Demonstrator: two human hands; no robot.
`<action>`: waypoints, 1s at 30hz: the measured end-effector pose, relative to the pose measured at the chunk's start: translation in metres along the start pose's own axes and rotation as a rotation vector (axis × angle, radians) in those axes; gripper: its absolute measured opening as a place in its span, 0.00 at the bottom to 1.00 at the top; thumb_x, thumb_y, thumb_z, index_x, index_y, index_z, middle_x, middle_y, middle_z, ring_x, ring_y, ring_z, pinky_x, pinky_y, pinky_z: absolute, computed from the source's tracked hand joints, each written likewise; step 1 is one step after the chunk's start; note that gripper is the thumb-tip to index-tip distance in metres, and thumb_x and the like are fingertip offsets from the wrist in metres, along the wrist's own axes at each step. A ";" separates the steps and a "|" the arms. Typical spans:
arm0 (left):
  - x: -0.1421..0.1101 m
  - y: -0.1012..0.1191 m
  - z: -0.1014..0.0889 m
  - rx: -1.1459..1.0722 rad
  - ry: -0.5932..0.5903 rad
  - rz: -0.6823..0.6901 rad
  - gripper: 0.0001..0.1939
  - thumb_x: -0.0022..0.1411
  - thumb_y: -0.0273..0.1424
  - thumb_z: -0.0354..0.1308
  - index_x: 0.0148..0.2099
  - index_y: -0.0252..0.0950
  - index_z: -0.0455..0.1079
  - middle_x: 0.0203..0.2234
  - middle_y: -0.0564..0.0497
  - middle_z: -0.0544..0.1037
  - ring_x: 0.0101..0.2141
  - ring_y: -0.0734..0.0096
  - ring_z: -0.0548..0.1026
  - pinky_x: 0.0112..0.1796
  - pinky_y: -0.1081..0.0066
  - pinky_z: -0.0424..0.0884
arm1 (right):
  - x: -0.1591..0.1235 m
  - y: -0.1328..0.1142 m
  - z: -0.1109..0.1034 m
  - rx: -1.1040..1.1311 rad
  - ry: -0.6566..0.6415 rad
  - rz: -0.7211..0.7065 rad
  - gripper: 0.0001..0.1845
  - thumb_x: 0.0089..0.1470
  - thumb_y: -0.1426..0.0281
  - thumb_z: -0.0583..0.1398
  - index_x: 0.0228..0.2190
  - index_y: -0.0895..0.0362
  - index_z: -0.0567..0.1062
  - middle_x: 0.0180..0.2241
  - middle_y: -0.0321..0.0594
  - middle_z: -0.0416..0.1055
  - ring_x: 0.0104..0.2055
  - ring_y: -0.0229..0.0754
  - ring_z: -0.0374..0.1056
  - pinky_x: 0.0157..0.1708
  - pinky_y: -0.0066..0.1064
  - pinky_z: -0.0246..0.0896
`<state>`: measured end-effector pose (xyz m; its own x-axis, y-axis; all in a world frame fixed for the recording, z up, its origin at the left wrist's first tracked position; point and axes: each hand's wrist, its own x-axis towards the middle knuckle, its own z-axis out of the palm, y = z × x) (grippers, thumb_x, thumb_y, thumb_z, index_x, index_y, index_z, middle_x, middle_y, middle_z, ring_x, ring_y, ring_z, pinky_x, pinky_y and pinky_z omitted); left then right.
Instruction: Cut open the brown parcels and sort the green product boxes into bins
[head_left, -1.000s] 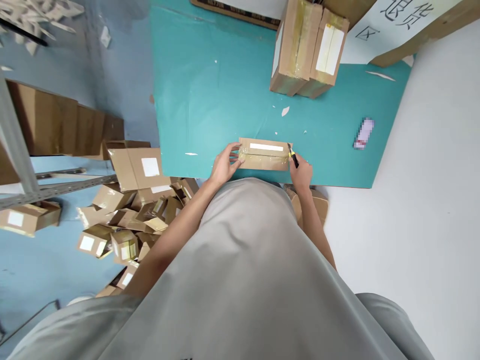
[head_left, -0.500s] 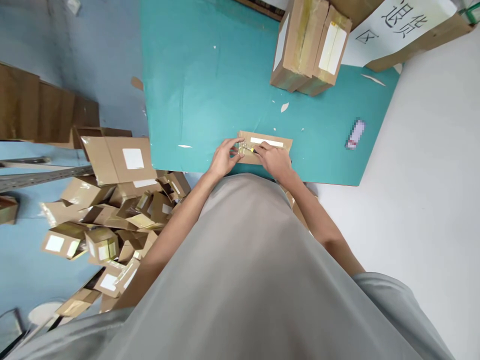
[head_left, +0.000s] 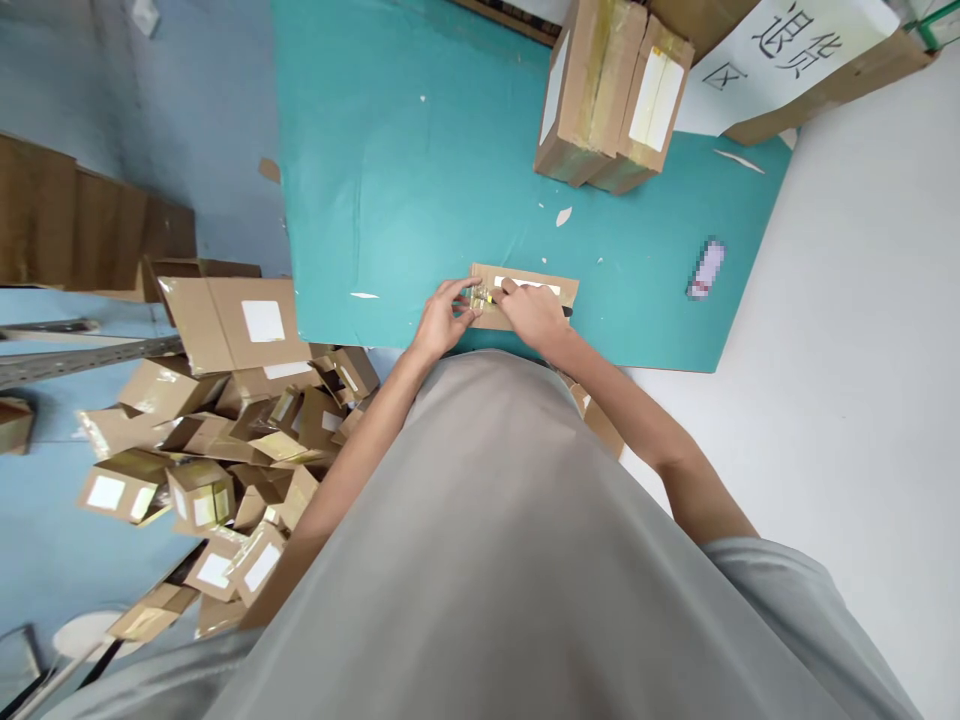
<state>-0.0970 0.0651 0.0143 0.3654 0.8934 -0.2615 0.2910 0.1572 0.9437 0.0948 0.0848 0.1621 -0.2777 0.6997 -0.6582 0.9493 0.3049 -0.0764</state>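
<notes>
While the left hand (head_left: 441, 318) touches a taped carton (head_left: 495, 319), the right hand (head_left: 535, 316) holds a box cutter (head_left: 568, 312).
The carton lies near the teal tabletop's (head_left: 390, 220) edge, left fingers apart, right fingers seemingly clamped around the box cutter.

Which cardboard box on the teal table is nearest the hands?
The small, oblong brown cardboard box, left hand at one end, right hand over it; the larger brown cardboard boxes stand farther back.
</notes>
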 end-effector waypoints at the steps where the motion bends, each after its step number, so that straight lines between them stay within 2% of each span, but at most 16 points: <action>1: 0.000 0.000 0.000 -0.003 0.006 -0.007 0.29 0.68 0.37 0.69 0.69 0.44 0.76 0.62 0.41 0.78 0.49 0.58 0.82 0.52 0.57 0.82 | 0.000 0.001 0.001 -0.002 0.003 0.005 0.24 0.79 0.73 0.48 0.62 0.59 0.80 0.61 0.59 0.78 0.55 0.55 0.79 0.51 0.41 0.70; 4: -0.001 -0.002 0.001 -0.008 0.026 -0.023 0.29 0.67 0.38 0.69 0.69 0.43 0.76 0.61 0.41 0.78 0.49 0.60 0.81 0.51 0.59 0.82 | -0.009 0.019 0.009 -0.014 0.017 0.027 0.23 0.78 0.73 0.50 0.56 0.61 0.84 0.57 0.61 0.81 0.52 0.56 0.80 0.48 0.43 0.69; 7: -0.002 -0.003 0.001 -0.008 0.041 -0.034 0.29 0.68 0.40 0.69 0.69 0.43 0.76 0.61 0.41 0.78 0.49 0.60 0.81 0.52 0.60 0.82 | -0.035 0.055 0.020 -0.021 0.008 0.112 0.22 0.76 0.75 0.52 0.51 0.62 0.86 0.54 0.63 0.82 0.50 0.57 0.80 0.44 0.42 0.67; 10: -0.002 -0.003 0.003 -0.007 0.053 -0.056 0.30 0.69 0.44 0.68 0.69 0.42 0.76 0.63 0.41 0.77 0.50 0.60 0.82 0.52 0.60 0.83 | -0.065 0.093 0.029 -0.020 -0.017 0.203 0.20 0.74 0.77 0.54 0.52 0.62 0.86 0.53 0.63 0.82 0.48 0.56 0.80 0.43 0.41 0.64; 12: -0.002 -0.002 0.004 -0.009 0.062 -0.069 0.32 0.68 0.46 0.68 0.69 0.41 0.76 0.63 0.40 0.78 0.49 0.60 0.82 0.52 0.60 0.83 | -0.079 0.109 0.033 -0.028 -0.022 0.215 0.22 0.73 0.79 0.53 0.55 0.61 0.84 0.53 0.62 0.82 0.49 0.56 0.80 0.43 0.40 0.63; 16: -0.003 0.001 0.005 -0.007 0.095 -0.091 0.32 0.65 0.47 0.69 0.68 0.41 0.77 0.63 0.40 0.79 0.48 0.60 0.82 0.51 0.59 0.84 | -0.088 0.117 0.036 -0.012 -0.020 0.196 0.25 0.73 0.82 0.51 0.57 0.59 0.83 0.55 0.60 0.81 0.51 0.55 0.80 0.43 0.40 0.62; 21: -0.006 -0.002 -0.002 -0.013 0.119 -0.122 0.34 0.64 0.49 0.71 0.68 0.41 0.78 0.66 0.38 0.78 0.50 0.57 0.83 0.52 0.57 0.85 | -0.105 0.134 0.048 0.135 0.052 0.252 0.21 0.72 0.79 0.55 0.55 0.56 0.85 0.53 0.58 0.82 0.49 0.55 0.79 0.44 0.39 0.61; 23: -0.006 -0.004 -0.010 -0.016 0.139 -0.141 0.35 0.64 0.49 0.71 0.68 0.41 0.77 0.67 0.37 0.78 0.51 0.56 0.83 0.53 0.56 0.85 | -0.109 0.149 0.064 0.297 0.151 0.302 0.18 0.74 0.72 0.58 0.56 0.53 0.85 0.52 0.54 0.83 0.48 0.54 0.79 0.43 0.38 0.63; 25: -0.005 -0.006 -0.018 -0.014 0.156 -0.161 0.36 0.64 0.49 0.71 0.69 0.40 0.77 0.68 0.36 0.78 0.52 0.55 0.84 0.54 0.54 0.85 | -0.101 0.164 0.087 0.581 0.283 0.339 0.15 0.75 0.65 0.60 0.54 0.52 0.86 0.48 0.49 0.85 0.46 0.53 0.80 0.42 0.37 0.65; 27: -0.004 -0.007 -0.026 -0.001 0.162 -0.176 0.36 0.63 0.49 0.72 0.68 0.40 0.77 0.67 0.36 0.78 0.53 0.54 0.83 0.54 0.54 0.85 | -0.083 0.169 0.113 0.968 0.377 0.387 0.15 0.73 0.58 0.63 0.46 0.55 0.86 0.38 0.43 0.84 0.39 0.48 0.80 0.39 0.34 0.68; 30: -0.004 -0.008 -0.033 0.021 0.170 -0.189 0.34 0.62 0.47 0.72 0.67 0.40 0.78 0.67 0.36 0.78 0.53 0.55 0.83 0.51 0.56 0.86 | -0.046 0.155 0.145 1.470 0.380 0.527 0.21 0.61 0.51 0.73 0.32 0.56 0.81 0.26 0.35 0.78 0.29 0.41 0.74 0.33 0.31 0.68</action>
<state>-0.1300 0.0748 0.0148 0.1493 0.9073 -0.3932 0.3589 0.3208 0.8765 0.2760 0.0059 0.0723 0.3041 0.7016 -0.6444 0.1959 -0.7080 -0.6785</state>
